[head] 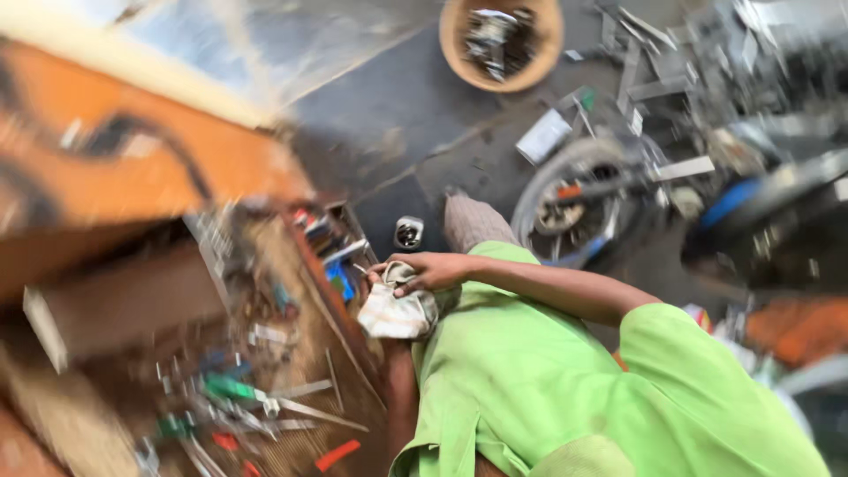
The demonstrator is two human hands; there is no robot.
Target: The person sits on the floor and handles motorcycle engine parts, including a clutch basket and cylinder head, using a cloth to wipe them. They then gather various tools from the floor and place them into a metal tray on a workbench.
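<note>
One hand showed: your right hand (430, 269) closed around a pale checked rag (397, 309), bunched against your green-shirted side, above the open wooden tool drawer (265, 380). Your left hand stayed out of view.

Hand in view: one, the right hand (430, 269)
Crumpled pale cloth (399, 311): one, under that hand
Round tan basin (501, 44) with metal parts: one
Spoked wheel (574, 205): one
Small metal can (408, 232) on the floor: one
White flat box (543, 136): one
Green-handled tool (231, 388): one
Loose hand tools in the tray: too blurred to count
</note>
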